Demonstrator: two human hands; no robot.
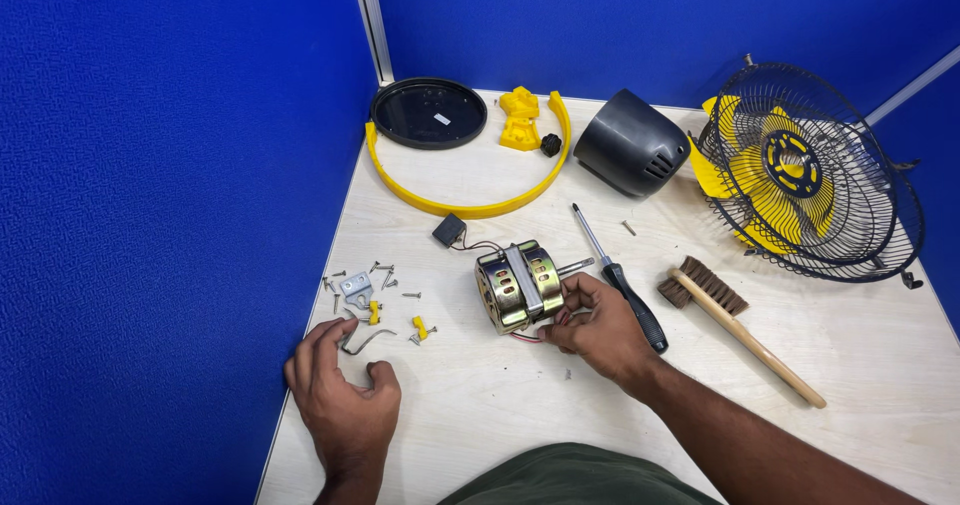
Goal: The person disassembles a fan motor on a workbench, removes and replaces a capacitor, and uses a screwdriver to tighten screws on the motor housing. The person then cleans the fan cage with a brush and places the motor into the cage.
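Blue partition walls around a pale wood-grain table [860, 365]. Fan guard with yellow blades [805, 175] sits far right of the motor [518, 285], black motor housing [630, 150] behind it, screwdriver [622, 283] just right. Right hand [598, 327] grips the motor's shaft end. Left hand [343, 395] rests flat, fingers spread, by loose screws [375, 285] left of the motor.

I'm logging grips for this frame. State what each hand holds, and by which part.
The right hand grips the metal fan motor at its right end, beside the shaft. The left hand holds nothing; its fingertips rest by a bent metal clip.
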